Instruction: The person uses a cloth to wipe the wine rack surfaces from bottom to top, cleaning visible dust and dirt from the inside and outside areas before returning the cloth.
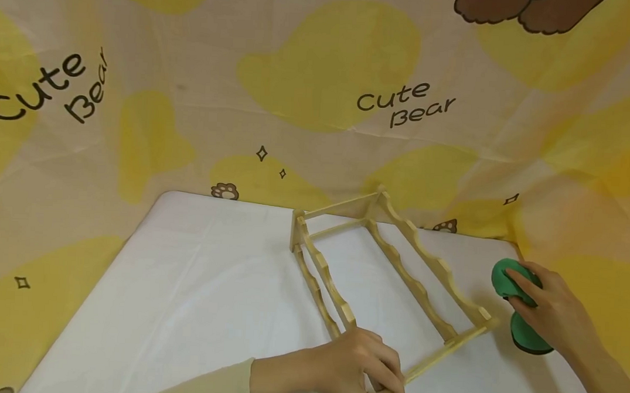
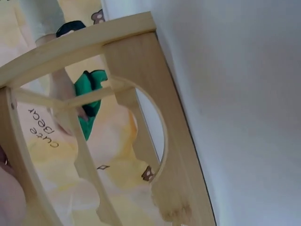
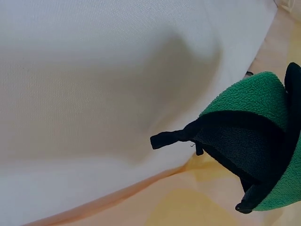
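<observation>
A light wooden rack [image 1: 442,269] with scalloped rails stands on the white table, angled away from me. My left hand [image 1: 355,365] grips its near left corner, fingers curled over the end bar. In the left wrist view the rack's end panel [image 2: 141,56] shows a rounded cutout. Off to the rack's right, my right hand [image 1: 560,310] holds a folded green cloth [image 1: 532,336], bunched between thumb and fingers. The right wrist view shows the cloth [image 3: 249,94] with black edging, a dark inner side and a black loop [image 3: 164,139], over the table's edge area.
The white tabletop [image 1: 200,285] extends to the left of the rack. A yellow-patterned curtain [image 1: 320,73] with "Cute Bear" lettering hangs behind the table and along both sides. The rack's far end stands near the table's back edge.
</observation>
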`<move>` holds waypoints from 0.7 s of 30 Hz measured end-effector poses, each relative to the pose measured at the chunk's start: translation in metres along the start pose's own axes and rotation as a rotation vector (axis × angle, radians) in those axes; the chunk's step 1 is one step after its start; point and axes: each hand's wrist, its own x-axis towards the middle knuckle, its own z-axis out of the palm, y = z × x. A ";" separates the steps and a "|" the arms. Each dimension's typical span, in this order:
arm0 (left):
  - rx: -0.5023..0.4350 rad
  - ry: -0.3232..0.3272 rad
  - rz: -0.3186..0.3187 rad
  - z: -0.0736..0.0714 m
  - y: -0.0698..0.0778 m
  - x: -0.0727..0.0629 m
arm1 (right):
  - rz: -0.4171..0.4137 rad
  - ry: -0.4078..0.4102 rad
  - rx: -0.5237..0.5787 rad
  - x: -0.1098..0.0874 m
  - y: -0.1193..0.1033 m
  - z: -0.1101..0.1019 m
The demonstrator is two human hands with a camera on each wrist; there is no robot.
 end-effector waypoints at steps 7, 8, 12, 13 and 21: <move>-0.089 -0.016 -0.045 -0.016 0.003 -0.008 | -0.015 0.012 0.058 -0.002 -0.001 0.004; -0.093 -0.013 -0.053 -0.018 0.003 -0.010 | -0.013 0.010 0.054 -0.003 -0.001 0.005; -0.086 0.023 -0.091 -0.028 0.005 -0.019 | 0.000 0.008 0.059 -0.003 -0.002 0.004; -0.074 0.035 -0.095 -0.030 0.005 -0.022 | 0.002 0.011 0.059 -0.003 -0.002 0.004; -0.038 0.132 -0.106 -0.046 0.002 -0.040 | -0.018 0.022 0.094 -0.005 -0.004 0.006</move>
